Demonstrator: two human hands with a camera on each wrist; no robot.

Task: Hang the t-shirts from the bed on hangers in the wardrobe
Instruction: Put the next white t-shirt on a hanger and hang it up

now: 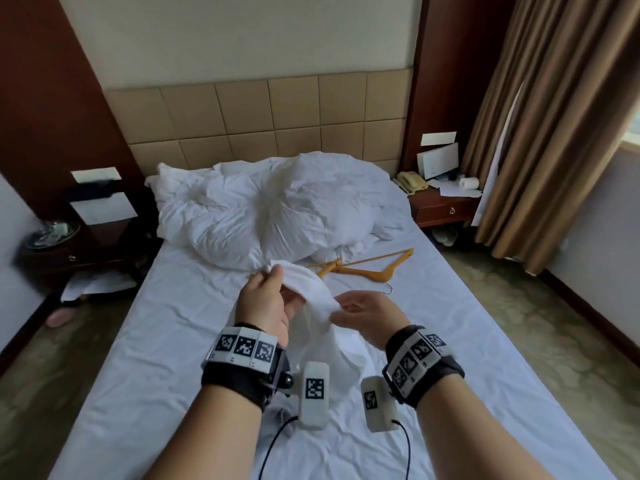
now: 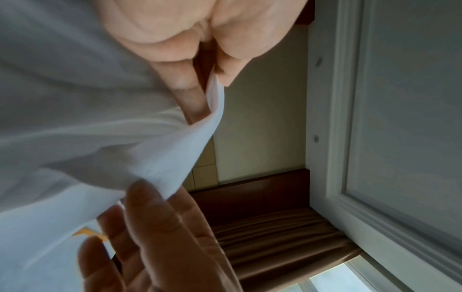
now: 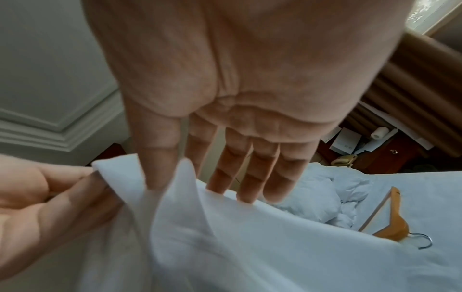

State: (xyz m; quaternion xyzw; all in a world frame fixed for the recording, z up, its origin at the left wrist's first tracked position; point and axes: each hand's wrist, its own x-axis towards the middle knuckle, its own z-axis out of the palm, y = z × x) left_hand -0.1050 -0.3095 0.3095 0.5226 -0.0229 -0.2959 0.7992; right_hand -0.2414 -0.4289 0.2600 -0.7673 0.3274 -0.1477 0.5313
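Note:
A white t-shirt [image 1: 313, 297] hangs between my hands above the bed [image 1: 166, 348], its lower part trailing onto the sheet. My left hand [image 1: 273, 273] pinches its top edge between thumb and fingers [image 2: 180, 79]. My right hand [image 1: 341, 311] is held palm up with straight fingers touching the fabric [image 3: 250, 247], thumb in front and fingertips [image 3: 247, 195] behind its edge. Wooden hangers [image 1: 367, 268] lie on the sheet just beyond the shirt, and one hanger [image 3: 392, 225] with a metal hook shows in the right wrist view. No wardrobe is in view.
A crumpled white duvet [image 1: 277, 206] fills the head of the bed. A nightstand with a phone [image 1: 412, 181] and papers stands at the right, by brown curtains [image 1: 554, 116]. Another nightstand [image 1: 69, 251] stands at the left, with slippers [image 1: 57, 318] on the floor.

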